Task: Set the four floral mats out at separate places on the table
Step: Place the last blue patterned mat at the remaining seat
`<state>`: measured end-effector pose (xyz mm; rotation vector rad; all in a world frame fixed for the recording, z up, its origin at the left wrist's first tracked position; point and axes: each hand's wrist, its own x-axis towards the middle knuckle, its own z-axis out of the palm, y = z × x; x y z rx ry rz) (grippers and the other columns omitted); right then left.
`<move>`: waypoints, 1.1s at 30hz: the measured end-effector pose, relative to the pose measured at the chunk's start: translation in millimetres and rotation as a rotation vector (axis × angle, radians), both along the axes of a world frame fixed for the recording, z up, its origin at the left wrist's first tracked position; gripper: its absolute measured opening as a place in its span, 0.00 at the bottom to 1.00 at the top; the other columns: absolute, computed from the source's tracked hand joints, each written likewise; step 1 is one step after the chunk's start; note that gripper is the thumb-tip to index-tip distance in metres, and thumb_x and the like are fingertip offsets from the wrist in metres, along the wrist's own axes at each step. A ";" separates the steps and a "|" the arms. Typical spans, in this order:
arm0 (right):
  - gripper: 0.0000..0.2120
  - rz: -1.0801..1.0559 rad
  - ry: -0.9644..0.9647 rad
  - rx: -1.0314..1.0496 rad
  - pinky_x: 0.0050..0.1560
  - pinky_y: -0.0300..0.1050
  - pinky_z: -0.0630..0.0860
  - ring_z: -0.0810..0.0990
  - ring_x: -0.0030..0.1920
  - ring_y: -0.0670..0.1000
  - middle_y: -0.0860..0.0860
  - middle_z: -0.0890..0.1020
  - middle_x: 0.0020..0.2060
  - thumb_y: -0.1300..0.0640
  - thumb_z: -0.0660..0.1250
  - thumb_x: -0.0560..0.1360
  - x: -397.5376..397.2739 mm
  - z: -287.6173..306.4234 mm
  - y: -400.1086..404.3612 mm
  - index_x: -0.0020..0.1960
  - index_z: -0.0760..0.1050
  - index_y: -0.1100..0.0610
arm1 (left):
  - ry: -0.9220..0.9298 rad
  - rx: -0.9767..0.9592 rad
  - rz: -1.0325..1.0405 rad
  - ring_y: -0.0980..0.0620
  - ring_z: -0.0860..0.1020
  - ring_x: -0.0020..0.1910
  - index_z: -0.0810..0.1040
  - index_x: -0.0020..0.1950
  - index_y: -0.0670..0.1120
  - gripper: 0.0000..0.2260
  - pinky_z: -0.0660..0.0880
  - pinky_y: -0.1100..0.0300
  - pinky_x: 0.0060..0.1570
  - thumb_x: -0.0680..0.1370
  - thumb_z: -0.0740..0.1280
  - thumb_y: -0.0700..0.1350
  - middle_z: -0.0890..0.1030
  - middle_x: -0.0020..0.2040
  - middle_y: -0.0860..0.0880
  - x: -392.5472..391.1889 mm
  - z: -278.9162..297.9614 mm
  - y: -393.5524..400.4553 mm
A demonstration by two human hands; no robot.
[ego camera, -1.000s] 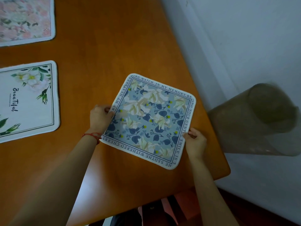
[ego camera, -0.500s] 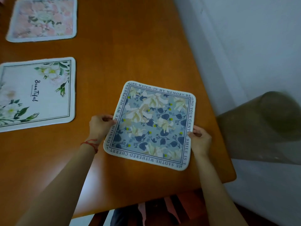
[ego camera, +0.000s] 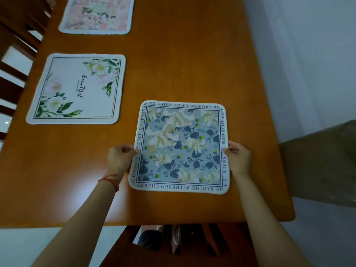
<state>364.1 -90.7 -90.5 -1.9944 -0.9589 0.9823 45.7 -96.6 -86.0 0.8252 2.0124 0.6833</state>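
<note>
A blue floral mat with a lettered border lies flat near the table's front right corner. My left hand pinches its left edge and my right hand pinches its right edge. To the left, a white mat printed "Beautiful" with green leaves lies flat. Behind that one, a pink floral mat lies at the top of the view, partly cut off. All three lie apart on the orange wooden table.
The table's front edge and right edge are close to the blue mat. Wooden chair backs stand along the left side. A brown rolled sheet stands by the white wall on the right. A chair sits under the front edge.
The blue mat has been turned from a tilted angle until it lies square with the table's edges. Both hands stayed on its sides. The view has shifted, showing more of the other two mats.
</note>
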 end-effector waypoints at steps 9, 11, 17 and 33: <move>0.16 0.044 -0.022 -0.012 0.30 0.27 0.73 0.77 0.38 0.48 0.59 0.81 0.50 0.70 0.65 0.72 -4.2 -1.0 -6.1 0.60 0.74 0.66 | 0.026 0.012 0.013 0.50 0.79 0.33 0.79 0.46 0.39 0.05 0.76 0.68 0.28 0.72 0.71 0.40 0.81 0.40 0.44 -5.2 -4.3 -24.3; 0.16 0.055 -0.028 -0.010 0.33 0.30 0.72 0.78 0.42 0.50 0.61 0.81 0.51 0.70 0.66 0.72 -6.1 -1.5 -6.8 0.60 0.75 0.65 | 0.025 0.013 0.022 0.46 0.80 0.36 0.79 0.45 0.40 0.05 0.79 0.58 0.35 0.72 0.71 0.40 0.82 0.41 0.43 -6.8 -3.9 -27.5; 0.17 0.108 -0.031 -0.008 0.46 0.43 0.75 0.78 0.46 0.52 0.60 0.81 0.50 0.69 0.67 0.71 -4.0 -2.1 -13.2 0.60 0.75 0.65 | 0.038 0.022 0.010 0.46 0.80 0.38 0.79 0.47 0.39 0.06 0.76 0.60 0.35 0.72 0.71 0.40 0.81 0.43 0.43 -10.5 -3.1 -31.9; 0.16 0.050 -0.071 0.008 0.31 0.23 0.72 0.78 0.44 0.52 0.61 0.81 0.51 0.70 0.67 0.71 12.3 -4.5 -15.8 0.59 0.75 0.66 | 0.035 0.050 -0.024 0.51 0.77 0.33 0.79 0.47 0.37 0.07 0.71 0.75 0.23 0.72 0.71 0.39 0.80 0.42 0.44 8.8 0.4 -35.8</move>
